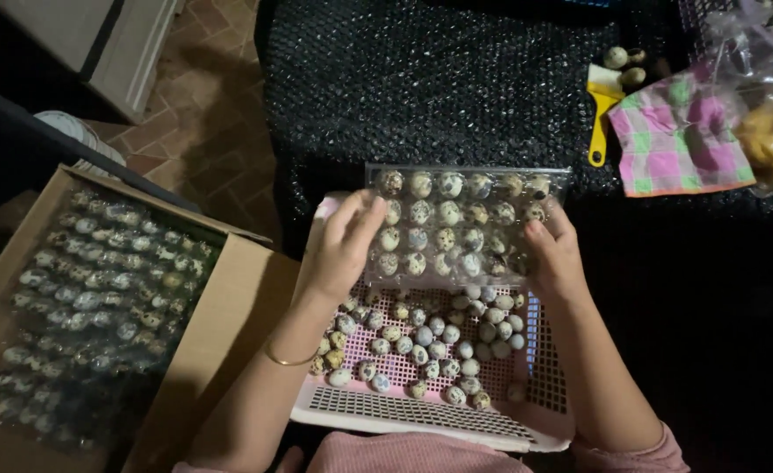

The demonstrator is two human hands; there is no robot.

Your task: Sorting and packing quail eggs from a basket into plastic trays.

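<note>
Because the pink plastic basket [421,412] sits right against my lap, its perforated floor keeps the loose speckled quail eggs [434,346] from rolling off, small, oval and mottled brown on pale shell. Just above them I hold the clear plastic egg tray [461,223] level over the basket's far end, so its filled cups stay upright. Fingers spread, my left hand [344,245] presses flat on the tray's left edge, a thin gold bangle [283,359] on that wrist; my right hand [554,254] clasps the right edge, thumb on top. To my left an open cardboard box [229,298] holds glossy filled trays laid flat. Farther off, on black bubbly sheeting [439,88], lie a yellow scraper [600,109] and a pink-and-green checked cloth [680,140]
</note>
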